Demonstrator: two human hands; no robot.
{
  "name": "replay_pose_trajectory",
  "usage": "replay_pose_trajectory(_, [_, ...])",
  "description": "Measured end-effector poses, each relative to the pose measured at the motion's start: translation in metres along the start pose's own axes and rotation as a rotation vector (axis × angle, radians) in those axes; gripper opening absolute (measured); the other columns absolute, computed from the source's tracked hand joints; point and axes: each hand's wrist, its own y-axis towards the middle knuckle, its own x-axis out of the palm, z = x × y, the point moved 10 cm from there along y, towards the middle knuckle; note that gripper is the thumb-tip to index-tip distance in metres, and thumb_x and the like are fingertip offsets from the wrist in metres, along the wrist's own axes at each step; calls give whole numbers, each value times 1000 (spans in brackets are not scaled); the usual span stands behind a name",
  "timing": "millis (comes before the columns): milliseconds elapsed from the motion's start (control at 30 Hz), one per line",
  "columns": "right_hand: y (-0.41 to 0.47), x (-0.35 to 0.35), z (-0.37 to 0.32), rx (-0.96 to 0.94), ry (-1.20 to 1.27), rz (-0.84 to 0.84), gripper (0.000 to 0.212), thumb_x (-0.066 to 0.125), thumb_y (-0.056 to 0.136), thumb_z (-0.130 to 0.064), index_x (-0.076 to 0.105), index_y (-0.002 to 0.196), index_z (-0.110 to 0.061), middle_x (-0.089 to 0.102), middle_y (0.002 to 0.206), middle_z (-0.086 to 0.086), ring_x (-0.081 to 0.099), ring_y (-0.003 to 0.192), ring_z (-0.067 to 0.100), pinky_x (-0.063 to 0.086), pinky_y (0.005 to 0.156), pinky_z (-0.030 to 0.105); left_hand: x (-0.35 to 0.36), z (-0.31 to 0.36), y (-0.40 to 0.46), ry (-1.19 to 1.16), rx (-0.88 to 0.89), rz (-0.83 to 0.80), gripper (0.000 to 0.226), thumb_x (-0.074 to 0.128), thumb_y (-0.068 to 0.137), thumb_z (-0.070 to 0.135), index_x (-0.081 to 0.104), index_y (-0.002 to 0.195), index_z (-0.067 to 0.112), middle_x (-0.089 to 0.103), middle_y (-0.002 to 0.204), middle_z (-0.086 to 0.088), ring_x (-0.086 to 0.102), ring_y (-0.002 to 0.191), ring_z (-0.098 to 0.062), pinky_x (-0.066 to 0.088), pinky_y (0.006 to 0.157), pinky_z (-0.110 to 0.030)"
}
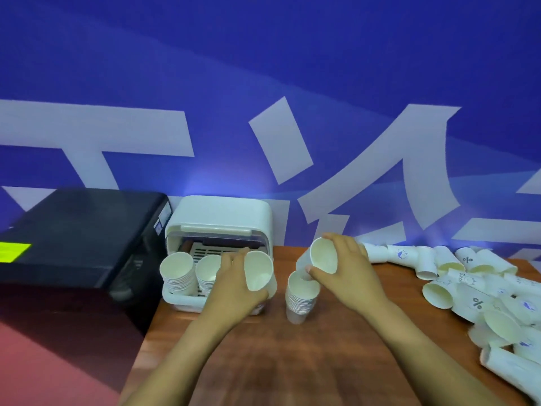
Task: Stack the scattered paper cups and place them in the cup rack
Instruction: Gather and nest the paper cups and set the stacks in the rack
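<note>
Left hand (234, 284) curled round a paper cup (259, 271) at the cup rack (218, 221) mouth, right hand (345, 271) pinching a tilted cup (323, 255) above the cup stack (301, 295) just right of rack, scattered cups (480, 288) far right by table (292, 361) edge.

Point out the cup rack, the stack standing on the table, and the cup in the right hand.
cup rack (222, 213): head view, white lid.
stack (301, 300): head view, ribbed side.
cup (323, 254): head view, inner wall.
</note>
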Motion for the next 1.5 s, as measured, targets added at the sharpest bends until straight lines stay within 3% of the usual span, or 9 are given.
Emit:
replay_pose_trajectory(100, [1,19,-26,-6,9,12,70,71,75,-44,39,136,-33,43,135,-9,37,125,18,36,101,31,-34,-24,8,12,18,80,85,76,63,25,37,138,22,37,130,0,41,122,-18,37,99,-29])
replay_pose_trajectory(267, [-1,33,-46,13,-2,55,68,72,75,-42,41,134,-32,46,133,-9,40,122,18,35,97,28,-62,-38,17,-58,63,124,77,78,69,25,39,134,23,38,126,3,40,119,-17,34,92,-25])
replay_pose_trajectory(433, [5,33,-48,33,-22,74,69,72,75,-42,41,135,-32,45,134,-9,39,123,18,36,99,29,-61,-42,30,-97,75,141,84,80,70,37,35,139,22,38,138,1,41,125,-17,37,102,-30])
replay_pose_trajectory(533, [8,33,-45,38,-21,64,69,72,74,-40,41,135,-31,45,134,-10,40,124,16,37,102,30,-51,-45,39,-76,69,111,81,80,68,36,38,135,23,41,134,2,45,121,-19,42,100,-39])
replay_pose_trajectory(900, [20,51,-30,81,-32,11,69,73,75,-37,41,135,-31,45,134,-10,38,124,17,34,98,27,-7,-53,67,177,112,-69,78,72,73,46,37,139,27,44,138,6,44,125,-21,41,100,-40])
replay_pose_trajectory(1000, [23,55,-26,84,-36,2,69,72,75,-38,41,135,-31,45,135,-10,39,124,16,35,99,28,9,-64,65,316,60,-183,84,70,72,46,29,143,30,37,145,8,36,132,-20,30,107,-41])
replay_pose_trajectory(1200, [23,68,-19,102,-51,-60,67,72,75,-37,41,135,-31,44,135,-11,38,119,16,32,94,22,24,-91,59,284,-49,-370,107,72,68,55,5,150,34,12,158,12,4,147,-20,4,115,-57])
replay_pose_trajectory(1333, [25,70,-33,50,-32,-22,67,71,76,-40,41,136,-34,44,135,-14,36,121,12,29,94,18,4,-89,56,305,-21,-310,109,70,71,57,0,151,35,5,160,11,1,148,-19,5,116,-57])
replay_pose_trajectory(1500, [36,72,-75,-87,31,17,66,71,77,-45,42,135,-34,44,136,-16,36,123,9,28,95,18,-29,-97,50,266,-24,-182,102,71,74,49,5,150,34,19,156,7,16,144,-19,17,115,-51])
